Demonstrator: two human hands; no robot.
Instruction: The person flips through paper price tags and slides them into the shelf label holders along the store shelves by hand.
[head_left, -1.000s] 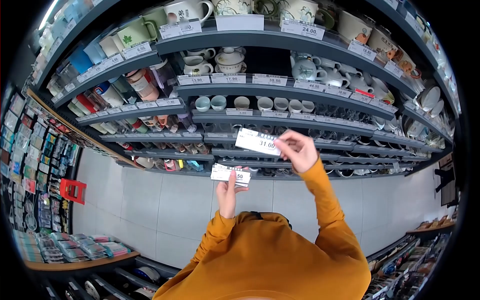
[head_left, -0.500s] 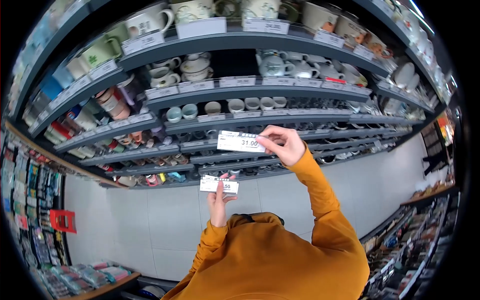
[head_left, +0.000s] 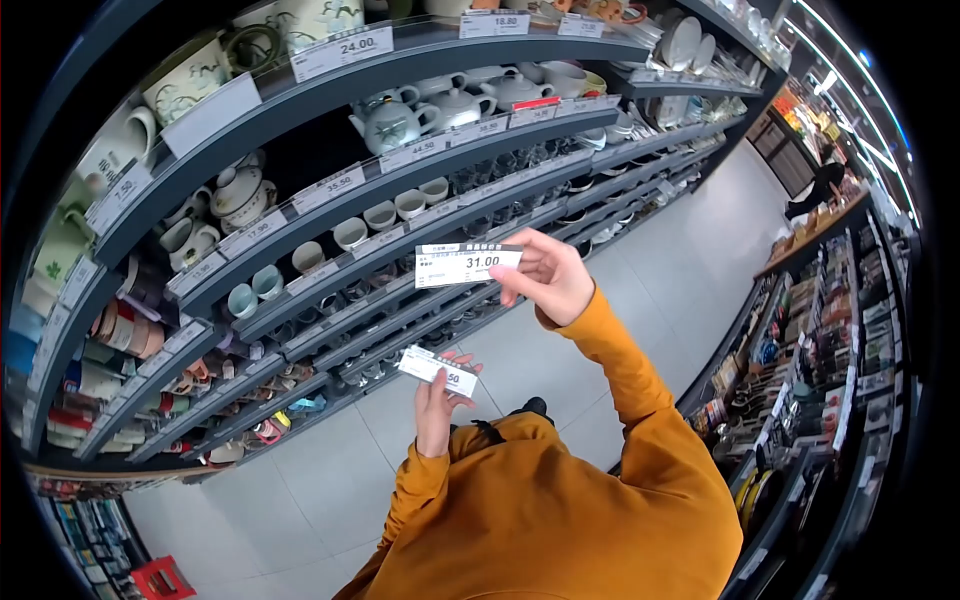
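Observation:
Between the thumb and fingers of my right hand (head_left: 553, 277) is a white price tag (head_left: 450, 268) reading 31.00, held up level in front of the shelves. Lower and to the left, my left hand (head_left: 435, 412) grips more price tags (head_left: 425, 368), tilted down to the right. My thumb lies over their printed face, so only "50" of the figure shows. Whether they are two or several tags, I cannot tell. Both hands are apart from the shelves and from each other.
Long dark shelves (head_left: 400, 160) curve across the front, bearing a teapot (head_left: 392, 122), cups (head_left: 350, 233) and mugs, with price tags along their edges. Another shelf (head_left: 810, 400) of packaged goods stands on the right. A red object (head_left: 162, 578) is at lower left. Far right, a dark-clothed person (head_left: 820, 188) is visible.
My view has turned to the right, so the shelves now slant and more of the right aisle shows. The 31.00 tag has shifted slightly left and up; the left-hand tags have tilted.

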